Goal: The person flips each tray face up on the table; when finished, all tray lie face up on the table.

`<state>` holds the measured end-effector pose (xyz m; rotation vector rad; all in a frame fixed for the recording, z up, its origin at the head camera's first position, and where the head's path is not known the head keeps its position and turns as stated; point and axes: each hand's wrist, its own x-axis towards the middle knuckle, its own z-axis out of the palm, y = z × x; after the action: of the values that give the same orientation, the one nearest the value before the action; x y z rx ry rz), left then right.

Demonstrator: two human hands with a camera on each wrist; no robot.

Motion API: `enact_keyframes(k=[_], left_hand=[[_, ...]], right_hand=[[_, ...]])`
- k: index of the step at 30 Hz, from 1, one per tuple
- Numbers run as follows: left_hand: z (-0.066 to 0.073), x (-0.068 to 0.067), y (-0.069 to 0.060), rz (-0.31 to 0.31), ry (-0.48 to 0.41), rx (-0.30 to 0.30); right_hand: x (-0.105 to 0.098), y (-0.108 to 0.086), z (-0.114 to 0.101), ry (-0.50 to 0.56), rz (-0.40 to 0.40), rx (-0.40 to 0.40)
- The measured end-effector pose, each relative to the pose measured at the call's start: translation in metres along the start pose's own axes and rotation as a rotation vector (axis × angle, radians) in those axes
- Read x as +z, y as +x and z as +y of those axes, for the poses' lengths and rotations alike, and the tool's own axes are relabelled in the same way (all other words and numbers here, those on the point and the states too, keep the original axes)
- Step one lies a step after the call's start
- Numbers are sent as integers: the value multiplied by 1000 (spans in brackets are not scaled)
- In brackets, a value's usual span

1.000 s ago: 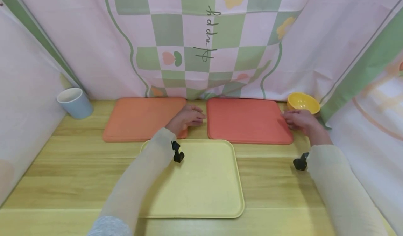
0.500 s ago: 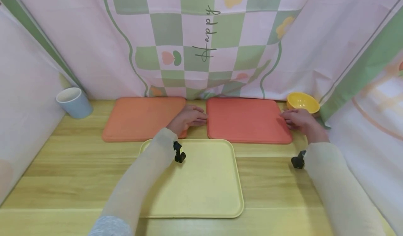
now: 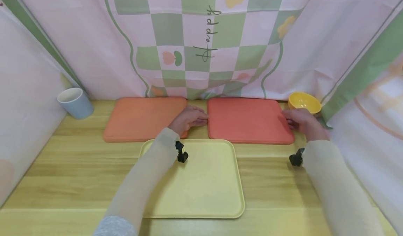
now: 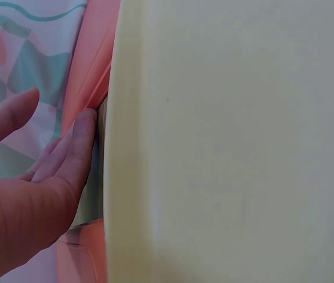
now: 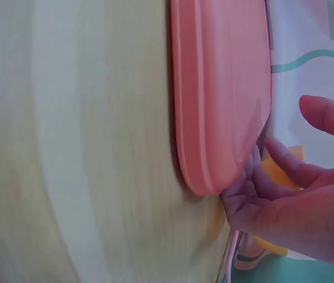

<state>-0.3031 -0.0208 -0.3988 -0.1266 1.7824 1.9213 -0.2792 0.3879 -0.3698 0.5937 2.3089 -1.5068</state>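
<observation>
A flat red tray [image 3: 248,121], seemingly upside down with rounded corners, lies against the back curtain. At its left edge my left hand [image 3: 190,116] touches it with straight fingertips; the thumb stands apart in the left wrist view. My right hand [image 3: 303,120] has its fingertips at the tray's right edge, the fingers slightly bent and the thumb raised clear in the right wrist view. Whether the right fingertips reach under the edge is hidden. An orange tray [image 3: 141,118] of similar shape lies left of the red one, partly behind my left hand.
A pale yellow tray [image 3: 201,183] lies in front, under my left forearm. At the back left stands a light blue cup [image 3: 75,103]. A yellow bowl [image 3: 303,102] sits behind my right hand. Curtains [image 3: 233,29] enclose the wooden table [image 3: 63,180] at the back and sides.
My left hand has shifted slightly right, from just short of the red tray's left edge to touching it. The right hand has moved very slightly at the right edge. The trays keep their places.
</observation>
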Motion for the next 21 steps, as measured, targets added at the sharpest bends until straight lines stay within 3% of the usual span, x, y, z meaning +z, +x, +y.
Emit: enact_keyframes(k=[14, 21], left_hand=[[0, 2, -2, 18, -22, -14], [-3, 1, 2, 30, -24, 0]], right_hand=[[2, 2, 2, -20, 50, 31], [9, 6, 5, 72, 91, 3]])
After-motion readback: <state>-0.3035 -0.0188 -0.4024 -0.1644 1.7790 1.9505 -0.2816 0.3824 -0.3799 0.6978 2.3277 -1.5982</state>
